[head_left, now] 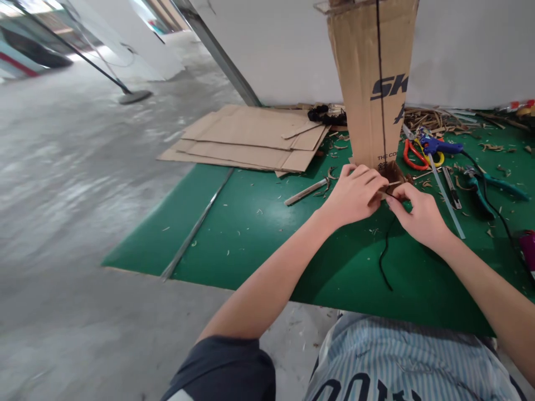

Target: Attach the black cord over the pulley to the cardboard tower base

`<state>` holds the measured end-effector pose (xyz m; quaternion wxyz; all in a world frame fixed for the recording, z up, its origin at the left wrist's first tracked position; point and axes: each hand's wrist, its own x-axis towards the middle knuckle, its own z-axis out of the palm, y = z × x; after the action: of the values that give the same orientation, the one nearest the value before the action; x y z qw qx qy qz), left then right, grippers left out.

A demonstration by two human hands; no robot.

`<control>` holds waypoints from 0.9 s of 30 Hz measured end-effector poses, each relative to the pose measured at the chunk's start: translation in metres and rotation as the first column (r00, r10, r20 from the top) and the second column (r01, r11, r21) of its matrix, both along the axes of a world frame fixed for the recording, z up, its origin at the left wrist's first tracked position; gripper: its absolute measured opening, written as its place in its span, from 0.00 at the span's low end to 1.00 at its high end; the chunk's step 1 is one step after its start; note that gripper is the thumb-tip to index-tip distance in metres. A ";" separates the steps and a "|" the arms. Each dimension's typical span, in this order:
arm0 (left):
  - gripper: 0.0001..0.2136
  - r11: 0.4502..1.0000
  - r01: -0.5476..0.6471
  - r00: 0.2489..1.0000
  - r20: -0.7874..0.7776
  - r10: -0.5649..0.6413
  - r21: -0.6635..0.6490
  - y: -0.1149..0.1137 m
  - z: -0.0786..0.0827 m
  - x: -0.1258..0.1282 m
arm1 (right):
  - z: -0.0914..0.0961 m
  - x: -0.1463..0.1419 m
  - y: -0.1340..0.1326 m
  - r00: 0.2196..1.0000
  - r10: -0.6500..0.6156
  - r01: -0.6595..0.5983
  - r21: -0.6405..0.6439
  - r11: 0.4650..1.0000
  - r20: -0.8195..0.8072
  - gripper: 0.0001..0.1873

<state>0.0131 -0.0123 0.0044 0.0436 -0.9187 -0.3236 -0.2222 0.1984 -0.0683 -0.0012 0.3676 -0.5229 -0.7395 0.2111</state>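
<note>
A tall tapered cardboard piece (371, 83) with dark lettering stands upright on the green mat (259, 223). At its base sits a small brown object (395, 171). My left hand (355, 195) is closed, fingers curled against the base of the cardboard, pinching a thin strip. My right hand (420, 214) is closed too, fingertips pinched on the same small strip beside the left. A black cord (384, 253) runs up the cardboard's face, passes between my hands and trails down over the mat.
Flat cardboard sheets (251, 139) lie at the mat's far left. A metal ruler (196, 225) and a small knife (305, 192) lie left of my hands. To the right are red-handled scissors (412, 156), a blue glue gun (438, 146), teal pliers (489, 186) and scraps. Concrete floor surrounds the mat.
</note>
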 end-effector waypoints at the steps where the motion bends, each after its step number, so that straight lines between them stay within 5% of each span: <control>1: 0.09 0.999 0.033 0.999 -0.017 -0.033 0.014 0.000 -0.001 0.001 | 0.001 -0.001 -0.001 0.999 0.021 -0.022 -0.033 0.999 -0.031 0.07; 6: 0.11 0.998 0.049 0.999 -0.015 -0.050 -0.029 0.002 -0.003 0.005 | 0.001 -0.003 -0.004 0.997 0.054 -0.056 -0.043 0.997 -0.062 0.12; 14: 0.12 0.978 0.037 0.994 0.106 -0.015 -0.208 0.012 0.005 -0.002 | -0.013 0.000 0.002 0.989 0.033 -0.033 0.001 0.999 0.146 0.12; 27: 0.11 0.984 -0.092 0.989 -0.127 0.072 -0.155 0.019 0.015 0.014 | -0.013 -0.008 0.003 0.879 -0.071 0.124 -0.083 0.989 0.472 0.16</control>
<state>0.0272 0.0065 0.0197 -0.0019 -0.9169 -0.3747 -0.1374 0.1908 -0.0649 -0.0138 0.1591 -0.6145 -0.7661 0.1006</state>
